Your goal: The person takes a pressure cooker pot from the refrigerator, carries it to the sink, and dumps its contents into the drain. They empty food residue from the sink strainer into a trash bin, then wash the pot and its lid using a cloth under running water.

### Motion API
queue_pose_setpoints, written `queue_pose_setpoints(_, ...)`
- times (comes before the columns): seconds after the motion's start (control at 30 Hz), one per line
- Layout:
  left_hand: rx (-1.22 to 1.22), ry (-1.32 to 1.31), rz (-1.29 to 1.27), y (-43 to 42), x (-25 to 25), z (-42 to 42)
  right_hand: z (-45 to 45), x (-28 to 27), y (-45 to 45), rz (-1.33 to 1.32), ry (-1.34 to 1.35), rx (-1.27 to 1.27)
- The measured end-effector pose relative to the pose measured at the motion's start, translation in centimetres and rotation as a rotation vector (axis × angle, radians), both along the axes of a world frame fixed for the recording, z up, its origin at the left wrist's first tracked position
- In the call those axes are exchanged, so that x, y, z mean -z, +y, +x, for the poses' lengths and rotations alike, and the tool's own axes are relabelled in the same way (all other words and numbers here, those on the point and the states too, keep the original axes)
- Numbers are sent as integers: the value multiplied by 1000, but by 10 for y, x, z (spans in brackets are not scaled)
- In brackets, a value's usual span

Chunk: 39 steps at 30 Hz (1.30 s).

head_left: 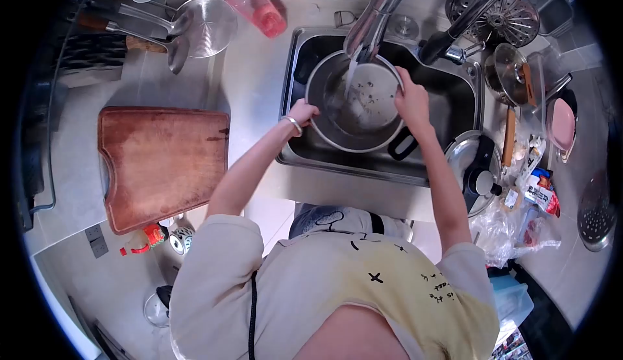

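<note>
A round metal pot [324, 116] is held tilted over the sink [448, 94], under the faucet [370, 32]. Water streams from the spout into it, and small dark bits show against its pale bottom. My left hand [303, 114], with a bracelet at the wrist, grips the rim on the left. On the opposite side my right hand [413, 100] is closed on the rim, fingers partly hidden. A black loop handle [403, 144] sits at the pot's lower right; whether it is joined to the pot I cannot tell.
A wooden cutting board [165, 165] lies on the left counter, below hanging ladles [176, 51] and a wire strainer [206, 25]. A pink bottle [256, 8] lies behind the sink. To the right are a pot lid [457, 152], a glass lid [509, 74] and plastic bags [500, 236].
</note>
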<state>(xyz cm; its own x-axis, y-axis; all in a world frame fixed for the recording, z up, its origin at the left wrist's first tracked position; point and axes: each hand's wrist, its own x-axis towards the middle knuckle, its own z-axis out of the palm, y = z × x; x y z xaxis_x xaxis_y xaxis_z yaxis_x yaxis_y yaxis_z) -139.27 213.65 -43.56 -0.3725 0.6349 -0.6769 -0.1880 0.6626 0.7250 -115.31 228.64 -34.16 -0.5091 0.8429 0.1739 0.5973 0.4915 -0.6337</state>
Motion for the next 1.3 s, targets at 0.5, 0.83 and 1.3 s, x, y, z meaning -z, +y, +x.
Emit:
queue_pose_setpoints(0.5,-149,-71,166,40,49,38,-9,-7,12,278,34,-77)
queue_pose_setpoints(0.83,106,55,32,41,29,22,-8,9,39,63,-48,-39)
queue_pose_setpoints(1.3,-51,-135,167,18,-134,10,-11,89,54,-584,276,-157)
